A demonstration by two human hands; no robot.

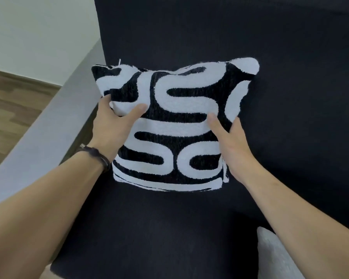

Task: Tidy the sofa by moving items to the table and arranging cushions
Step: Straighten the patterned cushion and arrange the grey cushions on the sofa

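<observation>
While both hands are gripping its side edges, the black-and-white patterned cushion (169, 125) is standing nearly upright on the black sofa seat (149, 228), leaning toward the black backrest (250, 37) near the sofa's left end, just beside the grey armrest (48, 127). The left hand (111, 125) is clamping the cushion's left edge, thumb lying across the front and the other fingers (106, 98) wrapping behind. The right hand (233, 150) is doing the same on the right edge, thumb on the front face, the remaining fingers curling round the side and mostly hidden. A dark band (98, 157) is sitting on the left wrist.

To finish this placement well, I judge the person should be pressing the bottom edge down into the crease where seat meets back, keeping both hands level so the top corners are sitting even, then letting go gently so the soft filling is not slumping forward. A light plumping at the sides would be helping it hold its shape.

A pale cushion corner (270, 252) is showing at the lower right, partly hidden by the right forearm. No brand, label or readable writing is showing anywhere; a small white tag at the cushion's top left corner is too small to read.
</observation>
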